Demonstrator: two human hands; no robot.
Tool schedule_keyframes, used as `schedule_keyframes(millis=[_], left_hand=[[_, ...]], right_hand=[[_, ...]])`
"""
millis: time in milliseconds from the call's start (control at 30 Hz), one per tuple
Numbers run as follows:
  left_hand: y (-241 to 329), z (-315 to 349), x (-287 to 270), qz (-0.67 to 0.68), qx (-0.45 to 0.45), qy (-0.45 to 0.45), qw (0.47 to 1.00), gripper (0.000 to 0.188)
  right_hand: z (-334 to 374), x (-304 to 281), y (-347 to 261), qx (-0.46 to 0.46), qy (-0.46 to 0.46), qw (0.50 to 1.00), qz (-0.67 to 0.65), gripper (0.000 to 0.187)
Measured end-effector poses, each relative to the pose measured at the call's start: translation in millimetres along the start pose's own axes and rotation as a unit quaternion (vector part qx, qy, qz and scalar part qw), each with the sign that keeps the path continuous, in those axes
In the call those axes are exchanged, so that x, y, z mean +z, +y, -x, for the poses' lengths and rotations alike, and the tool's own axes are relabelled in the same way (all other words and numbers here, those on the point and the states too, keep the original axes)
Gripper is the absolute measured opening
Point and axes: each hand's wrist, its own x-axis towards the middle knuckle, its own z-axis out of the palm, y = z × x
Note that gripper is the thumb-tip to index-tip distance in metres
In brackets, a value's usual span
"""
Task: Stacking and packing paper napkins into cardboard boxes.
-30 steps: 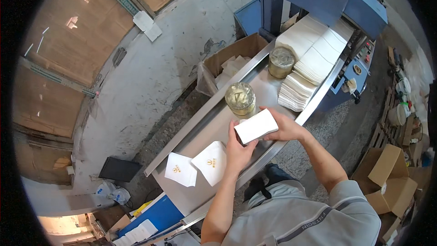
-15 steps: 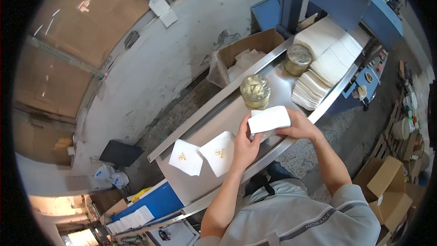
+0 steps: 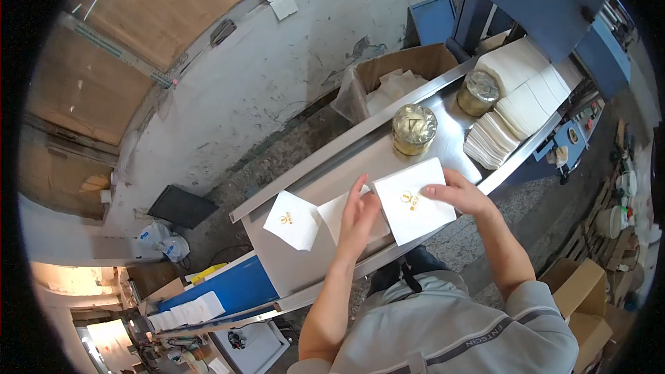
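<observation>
My right hand (image 3: 463,194) grips a stack of square white paper napkins (image 3: 407,209) by its right side, thumb on top. A small gold print marks the upper face. Just left of the stack, my left hand (image 3: 357,221) is open with its fingers stretched out; whether it touches the stack's edge I cannot tell. Beneath and behind that hand, a second white napkin stack (image 3: 331,212) lies on the metal table, partly hidden. Farther left lies another napkin stack (image 3: 294,225) with a gold print on top.
Two round gold-coloured tins wrapped in clear film, a nearer tin (image 3: 414,131) and a farther tin (image 3: 477,94), stand on the metal table (image 3: 339,159). Long rows of white napkins (image 3: 495,140) lean beside them near a blue machine (image 3: 533,0). An open carton (image 3: 409,62) stands behind the table's raised edge.
The napkin stack in my hands has tipped so its printed face shows. My left hand has let go of it and opened; my right hand keeps hold. The head view has shifted slightly.
</observation>
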Motion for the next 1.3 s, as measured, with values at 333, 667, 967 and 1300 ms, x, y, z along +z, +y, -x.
schedule_keyframes(millis=[333, 667, 967, 1300], left_hand=[[-21, 4, 17, 0.151, -0.114, -0.067, 0.980, 0.065], [12, 11, 32, 0.118, -0.057, -0.103, 0.986, 0.071], [-2, -2, 62, -0.312, 0.125, 0.036, 0.941, 0.057], [-35, -9, 72, -0.333, 0.109, -0.021, 0.936, 0.071]], right_hand=[[-7, 6, 12, 0.038, 0.048, 0.993, -0.101, 0.053], [0, 2, 15, -0.011, 0.086, 0.978, -0.189, 0.054], [-2, -20, 36, -0.079, 0.209, 0.974, 0.022, 0.085], [13, -58, 33, -0.073, 0.041, 0.983, 0.161, 0.090]])
